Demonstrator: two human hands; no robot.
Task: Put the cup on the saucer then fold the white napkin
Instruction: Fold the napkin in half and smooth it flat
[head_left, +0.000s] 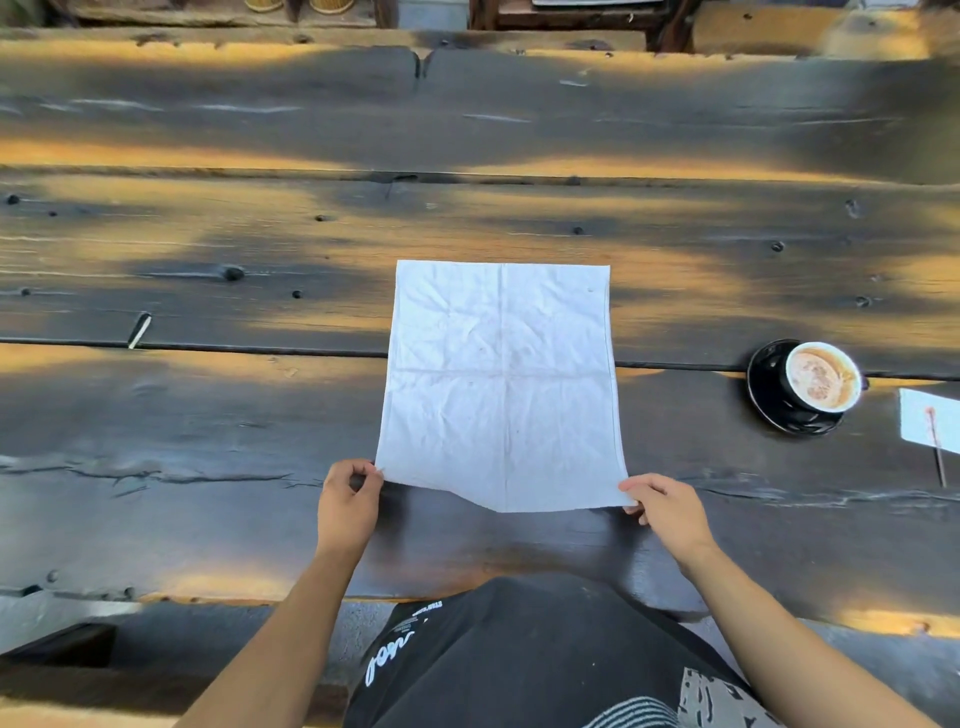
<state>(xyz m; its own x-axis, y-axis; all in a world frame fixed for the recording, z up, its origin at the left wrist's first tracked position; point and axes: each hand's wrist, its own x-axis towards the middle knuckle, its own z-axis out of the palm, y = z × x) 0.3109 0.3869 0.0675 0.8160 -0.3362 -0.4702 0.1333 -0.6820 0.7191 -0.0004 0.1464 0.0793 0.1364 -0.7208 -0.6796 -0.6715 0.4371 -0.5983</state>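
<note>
A white napkin (500, 379) lies spread flat on the dark wooden table (208, 415), creased into quarters. My left hand (349, 501) pinches its near left corner. My right hand (665, 506) pinches its near right corner. The near edge between the two corners is lifted slightly off the wood. At the right, a black cup (821, 376) full of milky coffee stands on a black saucer (762, 395).
A white card (927, 421) with a thin wooden stick (937, 452) across it lies at the right edge, beside the saucer. A small white sliver (139, 330) sits in a plank gap at the left. Furniture legs stand beyond the table's far edge.
</note>
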